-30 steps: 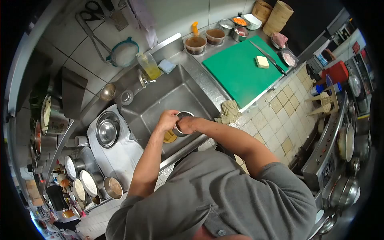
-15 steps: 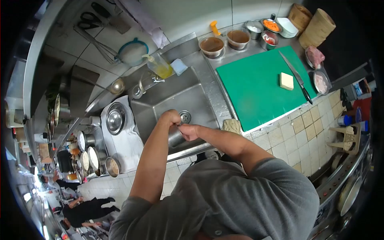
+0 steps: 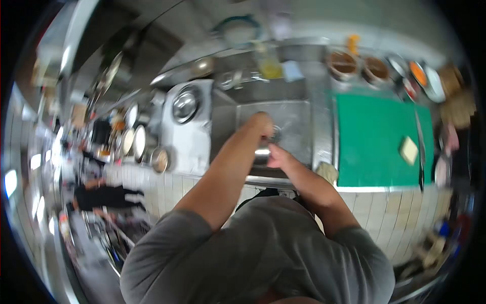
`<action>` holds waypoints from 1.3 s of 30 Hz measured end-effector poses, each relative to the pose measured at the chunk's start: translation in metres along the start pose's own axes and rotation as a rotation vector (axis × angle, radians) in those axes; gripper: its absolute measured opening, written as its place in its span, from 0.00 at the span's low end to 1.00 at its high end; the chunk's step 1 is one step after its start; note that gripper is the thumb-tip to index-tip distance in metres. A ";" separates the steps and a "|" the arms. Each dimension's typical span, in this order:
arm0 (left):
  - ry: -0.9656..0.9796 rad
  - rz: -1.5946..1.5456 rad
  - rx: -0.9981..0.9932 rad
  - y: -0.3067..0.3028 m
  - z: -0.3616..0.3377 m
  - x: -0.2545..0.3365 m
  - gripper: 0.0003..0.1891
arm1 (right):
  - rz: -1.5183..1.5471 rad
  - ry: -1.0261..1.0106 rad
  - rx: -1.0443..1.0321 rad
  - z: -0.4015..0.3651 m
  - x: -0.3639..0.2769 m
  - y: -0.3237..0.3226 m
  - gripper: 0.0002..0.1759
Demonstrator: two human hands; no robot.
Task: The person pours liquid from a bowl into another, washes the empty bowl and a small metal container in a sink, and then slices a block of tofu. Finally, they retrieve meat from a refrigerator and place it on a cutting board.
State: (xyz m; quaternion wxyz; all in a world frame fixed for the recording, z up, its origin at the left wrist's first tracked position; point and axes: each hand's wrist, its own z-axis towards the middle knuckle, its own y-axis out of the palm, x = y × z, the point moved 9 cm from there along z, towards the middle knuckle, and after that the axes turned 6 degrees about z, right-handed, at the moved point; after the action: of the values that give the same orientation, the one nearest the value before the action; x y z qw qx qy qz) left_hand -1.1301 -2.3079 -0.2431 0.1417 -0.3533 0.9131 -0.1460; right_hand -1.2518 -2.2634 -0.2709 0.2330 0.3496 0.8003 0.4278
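Both hands are low in the steel sink (image 3: 296,114), near its drain (image 3: 276,134), and the view is blurred by motion. A shiny metal container (image 3: 261,153) is between my forearms. My left hand (image 3: 261,124) is closed above the container, and what its fingers hold is hidden. At the container's right edge, my right hand (image 3: 277,155) is closed on it. The faucet (image 3: 243,77) stands behind the sink, beside a bottle of yellow liquid (image 3: 270,68) and a light blue sponge (image 3: 292,71).
Right of the sink lies a green cutting board (image 3: 372,137) with a pale yellow block (image 3: 409,150) and a knife (image 3: 420,147). Tubs of brown liquid (image 3: 342,65) stand behind. At left, a metal bowl (image 3: 186,104) rests on white cloth (image 3: 185,144). A person (image 3: 104,196) is farther left.
The view has turned and shifted, so the sink and board appear farther right and more level. Both hands remain together in the sink by the metal container.
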 end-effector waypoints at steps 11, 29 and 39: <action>0.027 -0.261 0.149 0.055 0.005 -0.064 0.09 | -0.799 -0.064 0.209 0.079 -0.036 -0.032 0.18; 0.048 -1.392 0.783 0.231 -0.061 -0.238 0.20 | -0.389 -0.171 -0.113 0.253 -0.074 0.221 0.15; 0.116 -1.899 0.811 0.294 -0.088 -0.251 0.21 | -1.762 -0.673 0.217 0.342 -0.109 0.346 0.22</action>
State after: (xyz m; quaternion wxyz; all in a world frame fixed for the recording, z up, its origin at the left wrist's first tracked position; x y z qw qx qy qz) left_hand -1.1613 -1.9130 -0.2314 0.0322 -0.8464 0.1459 -0.5112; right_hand -0.8269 -2.0324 -0.1493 0.6566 -0.2553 0.7023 -0.1018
